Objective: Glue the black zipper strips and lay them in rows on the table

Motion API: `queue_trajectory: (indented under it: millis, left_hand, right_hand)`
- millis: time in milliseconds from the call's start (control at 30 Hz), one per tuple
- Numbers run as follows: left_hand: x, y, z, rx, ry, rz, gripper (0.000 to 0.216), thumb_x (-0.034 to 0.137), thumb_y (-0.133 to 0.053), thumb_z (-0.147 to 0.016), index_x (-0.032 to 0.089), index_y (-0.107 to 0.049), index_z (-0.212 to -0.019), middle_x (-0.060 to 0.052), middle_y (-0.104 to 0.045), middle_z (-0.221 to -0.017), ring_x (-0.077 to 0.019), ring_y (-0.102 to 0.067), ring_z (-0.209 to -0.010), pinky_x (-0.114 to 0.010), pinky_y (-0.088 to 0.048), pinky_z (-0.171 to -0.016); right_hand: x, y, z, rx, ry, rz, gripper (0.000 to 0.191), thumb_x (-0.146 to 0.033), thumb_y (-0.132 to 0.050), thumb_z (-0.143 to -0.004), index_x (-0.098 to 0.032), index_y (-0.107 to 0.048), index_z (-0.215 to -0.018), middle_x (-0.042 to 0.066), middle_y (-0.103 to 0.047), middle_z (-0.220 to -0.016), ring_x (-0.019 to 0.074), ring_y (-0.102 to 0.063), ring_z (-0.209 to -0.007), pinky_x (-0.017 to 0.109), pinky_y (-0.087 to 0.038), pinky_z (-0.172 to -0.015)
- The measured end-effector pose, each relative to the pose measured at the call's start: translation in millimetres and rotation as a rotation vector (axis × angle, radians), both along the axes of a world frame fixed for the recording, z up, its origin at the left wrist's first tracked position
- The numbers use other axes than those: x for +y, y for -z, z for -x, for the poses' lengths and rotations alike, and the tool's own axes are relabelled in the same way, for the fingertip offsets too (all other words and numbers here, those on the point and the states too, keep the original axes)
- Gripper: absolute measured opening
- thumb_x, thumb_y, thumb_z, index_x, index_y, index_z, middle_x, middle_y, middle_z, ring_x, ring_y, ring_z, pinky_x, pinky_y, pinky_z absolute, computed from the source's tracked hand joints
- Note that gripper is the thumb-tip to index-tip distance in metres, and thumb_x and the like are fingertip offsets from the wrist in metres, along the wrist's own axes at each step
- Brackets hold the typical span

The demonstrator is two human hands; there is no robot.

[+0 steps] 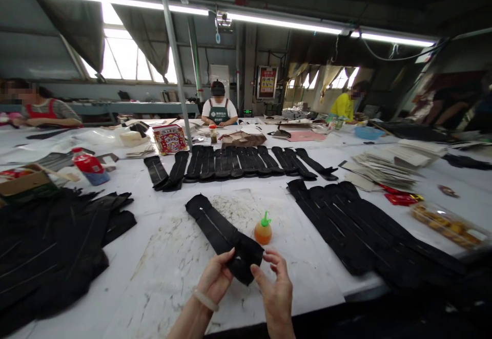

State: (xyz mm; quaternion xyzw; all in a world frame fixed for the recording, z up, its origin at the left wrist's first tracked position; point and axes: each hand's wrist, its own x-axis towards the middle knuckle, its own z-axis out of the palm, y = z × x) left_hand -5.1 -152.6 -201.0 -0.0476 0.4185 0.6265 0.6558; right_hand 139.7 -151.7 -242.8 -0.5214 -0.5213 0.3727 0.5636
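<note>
A long black fabric piece (215, 226) with a pale line down its middle lies on the white table (165, 257), its near end lifted. My left hand (215, 277) pinches that near end from the left. My right hand (274, 290) grips the same end from the right, thumb and fingers closed on the cloth. A small orange bottle with a green nozzle (263, 230) stands upright just beyond my right hand, beside the fabric.
A row of black pieces (238, 162) lies across the middle of the table, another overlapped row (357, 221) at right, a heap (49, 247) at left. Stacked paper (388, 167), a snack tray (448, 224), a red-capped bottle (88, 167) and a box (23, 181) lie around. Three people sit at the far side.
</note>
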Motion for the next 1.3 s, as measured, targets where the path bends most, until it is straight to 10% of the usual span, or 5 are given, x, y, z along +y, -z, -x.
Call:
queue_trajectory:
  millis: [267, 367, 600, 833, 1300]
  left_hand:
    - [-0.3, 2.8, -23.7, -0.024, -0.089, -0.008, 0.028, -0.006, -0.047, -0.087, 0.003, -0.069, -0.072, -0.014, -0.074, -0.07, -0.0155, -0.071, -0.059, -0.022, -0.059, -0.06]
    - [-4.9, 7.0, -28.4, 0.019, -0.138, -0.005, 0.027, -0.009, -0.05, -0.082, 0.006, -0.069, -0.069, -0.011, -0.074, -0.069, -0.0145, -0.069, -0.058, -0.021, -0.058, -0.059]
    - [-21.7, 24.7, -15.9, 0.175, -0.141, -0.094, 0.016, -0.003, -0.068, -0.058, 0.012, -0.069, -0.064, -0.004, -0.073, -0.062, -0.0128, -0.064, -0.052, -0.02, -0.05, -0.052]
    - [-37.3, 21.5, -9.3, 0.29, -0.007, -0.149, 0.024, 0.009, -0.08, -0.046, 0.011, -0.073, -0.069, -0.003, -0.072, -0.063, -0.0141, -0.063, -0.058, -0.021, -0.047, -0.056]
    - [-47.1, 19.3, 4.6, 0.266, 0.037, -0.09, 0.02, 0.01, -0.077, -0.061, 0.013, -0.074, -0.081, -0.007, -0.076, -0.08, -0.018, -0.067, -0.069, -0.024, -0.053, -0.065]
  right_hand:
    - [10.6, -2.2, 35.0, 0.06, 0.123, 0.02, 0.058, -0.035, -0.071, -0.071, -0.014, -0.054, -0.123, 0.017, -0.06, -0.127, 0.0315, -0.058, -0.115, 0.043, -0.047, -0.095]
    - [11.8, 0.0, 33.6, -0.164, 0.106, -0.175, 0.029, -0.026, -0.065, -0.08, -0.021, -0.067, -0.108, 0.012, -0.064, -0.123, 0.0329, -0.056, -0.118, 0.049, -0.042, -0.099]
    - [6.2, -4.2, 6.9, -0.568, -0.435, -0.711, 0.044, -0.003, -0.045, -0.081, -0.024, -0.069, -0.111, 0.007, -0.074, -0.107, 0.0281, -0.057, -0.116, 0.048, -0.041, -0.097]
    - [37.8, -49.9, 8.5, -0.41, -0.915, -0.217, 0.016, -0.013, -0.066, -0.073, -0.023, -0.071, -0.062, 0.001, -0.067, -0.068, 0.0194, -0.06, -0.076, 0.032, -0.046, -0.077]
    - [50.2, -26.8, 34.2, -0.111, -0.741, 0.381, 0.041, -0.016, -0.073, -0.055, -0.019, -0.06, -0.093, -0.004, -0.064, -0.076, 0.0149, -0.059, -0.065, 0.024, -0.045, -0.057]
